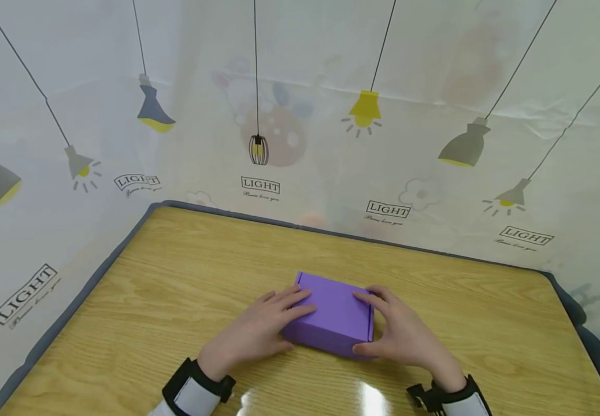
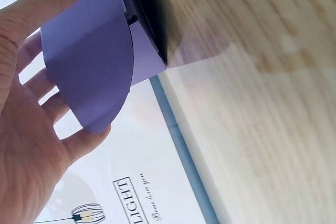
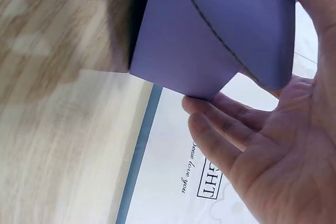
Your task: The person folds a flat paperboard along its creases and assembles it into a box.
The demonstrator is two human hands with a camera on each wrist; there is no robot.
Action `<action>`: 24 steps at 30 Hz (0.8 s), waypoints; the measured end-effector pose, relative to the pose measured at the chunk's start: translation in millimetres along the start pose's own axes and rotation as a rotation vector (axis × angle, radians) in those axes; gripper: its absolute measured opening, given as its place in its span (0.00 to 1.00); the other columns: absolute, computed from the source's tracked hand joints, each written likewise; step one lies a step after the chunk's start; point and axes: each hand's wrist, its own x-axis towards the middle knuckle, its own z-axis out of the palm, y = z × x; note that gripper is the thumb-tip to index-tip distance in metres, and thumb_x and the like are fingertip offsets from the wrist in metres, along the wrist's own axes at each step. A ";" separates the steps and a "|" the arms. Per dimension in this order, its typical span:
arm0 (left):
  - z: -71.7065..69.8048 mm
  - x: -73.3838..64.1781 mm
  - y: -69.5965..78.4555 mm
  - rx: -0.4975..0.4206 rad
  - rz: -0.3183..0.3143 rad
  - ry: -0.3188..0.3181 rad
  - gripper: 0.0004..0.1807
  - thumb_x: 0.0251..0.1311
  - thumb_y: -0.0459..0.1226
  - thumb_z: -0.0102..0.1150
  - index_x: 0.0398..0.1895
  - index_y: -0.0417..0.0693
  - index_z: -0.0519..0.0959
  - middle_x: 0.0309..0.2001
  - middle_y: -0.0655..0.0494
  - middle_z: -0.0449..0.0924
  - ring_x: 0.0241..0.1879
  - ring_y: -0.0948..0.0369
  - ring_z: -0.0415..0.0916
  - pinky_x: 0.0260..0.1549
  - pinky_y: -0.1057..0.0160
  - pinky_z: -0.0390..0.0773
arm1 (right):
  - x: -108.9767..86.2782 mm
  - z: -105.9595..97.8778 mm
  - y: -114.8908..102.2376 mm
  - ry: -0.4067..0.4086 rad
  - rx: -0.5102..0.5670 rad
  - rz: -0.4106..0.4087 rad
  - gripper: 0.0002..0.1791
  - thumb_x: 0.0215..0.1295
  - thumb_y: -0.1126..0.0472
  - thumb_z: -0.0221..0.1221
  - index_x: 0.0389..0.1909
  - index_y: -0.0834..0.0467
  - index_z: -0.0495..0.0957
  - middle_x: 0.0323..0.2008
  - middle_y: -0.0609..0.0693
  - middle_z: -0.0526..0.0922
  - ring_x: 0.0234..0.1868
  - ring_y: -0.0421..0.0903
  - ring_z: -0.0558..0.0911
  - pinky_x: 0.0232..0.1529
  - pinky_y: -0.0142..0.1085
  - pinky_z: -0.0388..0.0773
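A purple cardboard box with a flat lid lies on the wooden table, turned slightly. My left hand holds its left side, fingers over the lid's edge and thumb low near the front corner. In the left wrist view, a rounded side flap stands out from the box between the thumb and fingers. My right hand grips the right end, fingers at the far corner and thumb at the near front corner. The right wrist view shows another curved flap beside the palm. The box's inside is hidden.
The wooden table has a grey-blue padded edge along its back and sides. A pale cloth printed with hanging lamps and the word LIGHT rises behind and on the left. Both wrists wear black straps.
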 end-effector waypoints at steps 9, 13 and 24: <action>-9.3 0.6 12.6 0.038 0.014 -0.019 0.47 0.60 0.46 0.77 0.81 0.62 0.63 0.82 0.54 0.63 0.83 0.49 0.59 0.79 0.36 0.64 | -9.5 -19.3 5.2 -0.116 0.190 0.046 0.46 0.53 0.40 0.77 0.72 0.52 0.76 0.63 0.54 0.79 0.62 0.56 0.81 0.58 0.53 0.83; -10.2 0.4 16.0 0.070 0.029 0.013 0.48 0.58 0.47 0.78 0.81 0.64 0.63 0.80 0.55 0.67 0.82 0.49 0.61 0.78 0.35 0.66 | -11.9 -25.1 6.2 -0.168 0.245 0.041 0.42 0.58 0.42 0.75 0.72 0.52 0.76 0.63 0.54 0.80 0.64 0.57 0.80 0.64 0.56 0.80; -8.0 0.2 17.2 0.130 0.061 0.101 0.47 0.55 0.44 0.81 0.78 0.63 0.67 0.74 0.57 0.74 0.78 0.48 0.67 0.76 0.36 0.69 | -12.2 -24.8 10.7 -0.211 0.276 0.025 0.37 0.65 0.43 0.71 0.72 0.52 0.76 0.65 0.54 0.80 0.67 0.60 0.79 0.65 0.60 0.79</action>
